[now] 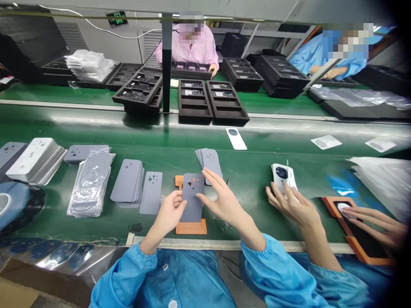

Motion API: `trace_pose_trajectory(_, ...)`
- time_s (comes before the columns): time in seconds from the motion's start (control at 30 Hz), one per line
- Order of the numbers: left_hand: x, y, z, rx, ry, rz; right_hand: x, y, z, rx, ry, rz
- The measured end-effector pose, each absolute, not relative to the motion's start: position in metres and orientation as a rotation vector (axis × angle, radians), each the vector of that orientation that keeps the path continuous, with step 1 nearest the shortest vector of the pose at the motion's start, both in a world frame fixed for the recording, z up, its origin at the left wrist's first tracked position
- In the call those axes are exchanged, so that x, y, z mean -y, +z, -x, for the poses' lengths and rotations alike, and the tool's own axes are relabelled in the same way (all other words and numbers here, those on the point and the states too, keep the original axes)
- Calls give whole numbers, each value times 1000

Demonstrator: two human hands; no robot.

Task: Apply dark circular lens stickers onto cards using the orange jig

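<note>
A grey phone back panel with camera holes lies over an orange jig on the green belt. My left hand grips the panel's lower left edge with curled fingers. My right hand rests on the panel's right edge, fingers stretched out and slightly spread. A small fan of grey panels lies just behind my right hand. Stacked grey panels and a single panel sit to the left.
A co-worker's hands at right hold a white panel and press on another orange jig. Black trays stand across the belt, where two people sit. Bagged panels, white panel stacks and a tape roll lie left.
</note>
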State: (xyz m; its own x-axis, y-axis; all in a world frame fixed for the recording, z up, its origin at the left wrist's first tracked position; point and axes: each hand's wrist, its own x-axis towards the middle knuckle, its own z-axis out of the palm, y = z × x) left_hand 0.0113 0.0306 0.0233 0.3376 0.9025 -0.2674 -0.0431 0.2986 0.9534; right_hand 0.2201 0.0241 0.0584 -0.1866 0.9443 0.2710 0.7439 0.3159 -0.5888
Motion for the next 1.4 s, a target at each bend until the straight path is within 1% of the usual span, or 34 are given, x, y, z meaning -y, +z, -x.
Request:
trace_pose_trajectory(0.1, -24, 20, -13, -1086, 772, -1168, -31, 57, -219, 2015, 595, 1538)
trace_pose_trajectory(0.2, -22, 18, -8, -1191, 714, -1368, -34, 55, -216, 2061, 684, 1500)
trace_pose_trajectory(0.33, -9, 19, 1, -1447, 793, -1871, -36, 52, -212, 2141, 604, 1425)
trace_pose_trajectory(0.4, 4, 20, 4, -1474, 801, -2147, -37, 48, -210, 2183, 518, 1419)
trace_pose_trajectory(0.5, 31, 17, 3, -1326, 568, -2530, -39, 40, -207, 2248, 399, 1437)
trace_pose_trajectory(0.6, 53, 4, 1, -1253, 342, -2713, -39, 31, -205, 2285, 346, 1512)
trace_pose_trajectory(0.7, 62, -14, -1, -1317, 265, -2797, -36, 22, -201, 2312, 339, 1595)
trace_pose_trajectory(0.8, 62, -23, -1, -1332, 272, -2851, -26, 14, -192, 2357, 308, 1654)
trace_pose_trajectory(0.97, 58, -16, -2, -1305, 392, -2793, -2, 2, -170, 2455, 300, 1647)
trace_pose_trajectory(1.17, 59, -10, -1, -1262, 406, -2670, -13, 1, -153, 2358, 289, 1791)
trace_pose_trajectory(1.4, 57, -6, 0, -1234, 434, -2554, -13, 0, -158, 2212, 337, 1808)
